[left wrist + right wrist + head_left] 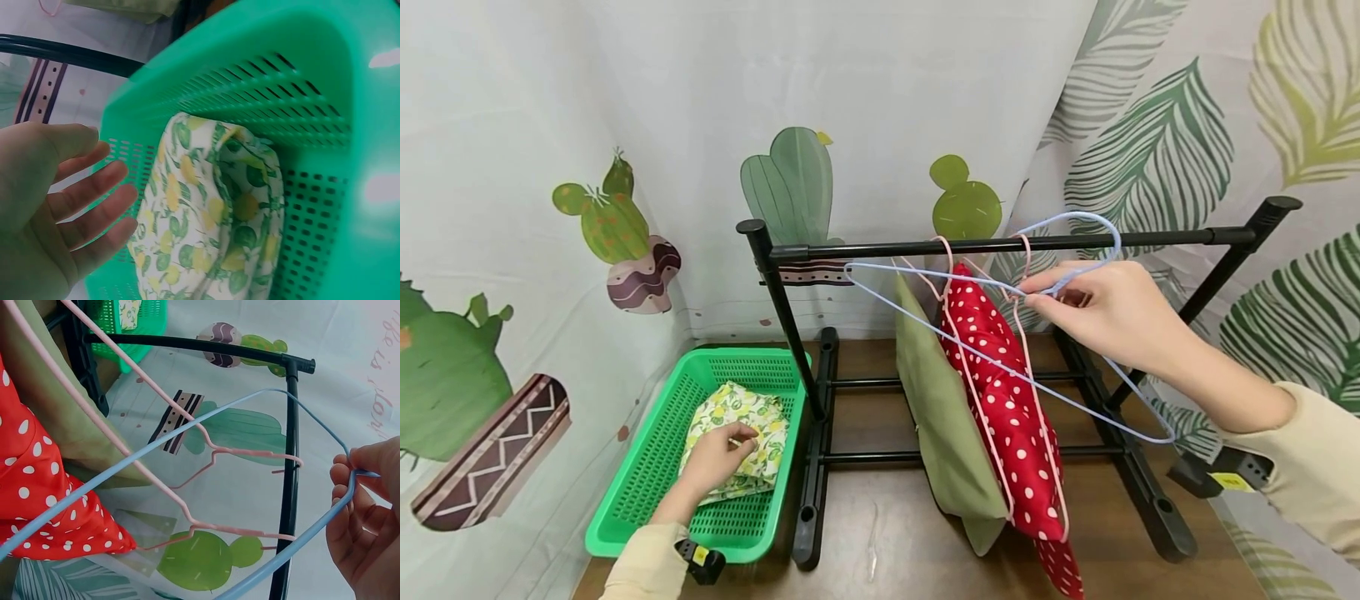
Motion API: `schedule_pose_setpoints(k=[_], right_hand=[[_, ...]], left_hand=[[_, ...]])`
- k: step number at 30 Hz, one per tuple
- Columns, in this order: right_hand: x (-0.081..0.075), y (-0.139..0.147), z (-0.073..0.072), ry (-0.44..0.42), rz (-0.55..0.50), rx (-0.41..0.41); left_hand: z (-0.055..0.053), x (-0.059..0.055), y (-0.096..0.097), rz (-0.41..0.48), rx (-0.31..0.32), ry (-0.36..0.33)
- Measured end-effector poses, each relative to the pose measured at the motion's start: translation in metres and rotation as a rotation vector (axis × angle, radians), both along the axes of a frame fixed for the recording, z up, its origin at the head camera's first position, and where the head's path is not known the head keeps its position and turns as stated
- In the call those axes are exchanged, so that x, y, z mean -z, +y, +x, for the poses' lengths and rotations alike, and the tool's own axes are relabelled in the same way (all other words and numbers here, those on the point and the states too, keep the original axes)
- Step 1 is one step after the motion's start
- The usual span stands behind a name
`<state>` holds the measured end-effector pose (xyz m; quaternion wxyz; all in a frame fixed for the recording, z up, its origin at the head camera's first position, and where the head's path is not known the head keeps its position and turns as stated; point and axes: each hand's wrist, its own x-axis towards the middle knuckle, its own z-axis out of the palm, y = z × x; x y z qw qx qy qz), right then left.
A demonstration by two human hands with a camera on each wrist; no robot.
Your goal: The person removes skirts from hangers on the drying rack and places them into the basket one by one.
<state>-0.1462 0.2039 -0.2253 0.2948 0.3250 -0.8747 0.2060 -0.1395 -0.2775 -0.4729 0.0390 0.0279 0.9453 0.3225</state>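
In the head view my right hand [1101, 308] pinches a blue hanger [970, 340] by the neck below its hook, in front of the black rack's top bar [865, 249]. The right wrist view shows thumb and fingers closed on that neck. My left hand [722, 458] hovers, fingers loosely bent and holding nothing, over a folded lemon-print cloth [767, 417] inside the green basket [625, 492]. In the left wrist view a gap shows between the fingertips and the cloth. An olive-green cloth [936, 417] and a red polka-dot cloth [1015, 450] hang from the bar on pink hangers [1058, 479].
The rack stands on a brown wooden table [880, 525], its black feet [808, 525] reaching forward on both sides. The basket sits close against the rack's left foot. Behind hangs a white curtain [880, 75] with cactus and leaf prints.
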Motion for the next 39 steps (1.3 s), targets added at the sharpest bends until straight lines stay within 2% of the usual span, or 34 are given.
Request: schedule_pose_setpoints(k=[5, 10, 20, 30, 36, 39], right_hand=[[0.002, 0.009, 0.004, 0.019, -0.013, 0.012], [0.004, 0.017, 0.008, 0.005, -0.081, 0.011], [0.010, 0.031, 0.016, 0.012, -0.186, -0.019], [0.001, 0.035, 0.030, 0.052, -0.281, -0.050], [0.008, 0.046, 0.027, 0.056, -0.299, -0.048], [0.012, 0.052, 0.026, 0.062, -0.311, -0.012]], left_hand=[[0.000, -0.007, 0.002, -0.001, -0.002, 0.050], [-0.001, -0.009, 0.004, 0.003, 0.004, 0.098], [-0.003, -0.014, 0.011, 0.007, -0.004, 0.118], [-0.006, -0.024, 0.018, 0.024, 0.031, 0.182], [-0.007, -0.027, 0.023, 0.035, 0.033, 0.207], [-0.008, -0.029, 0.027, 0.045, 0.035, 0.218]])
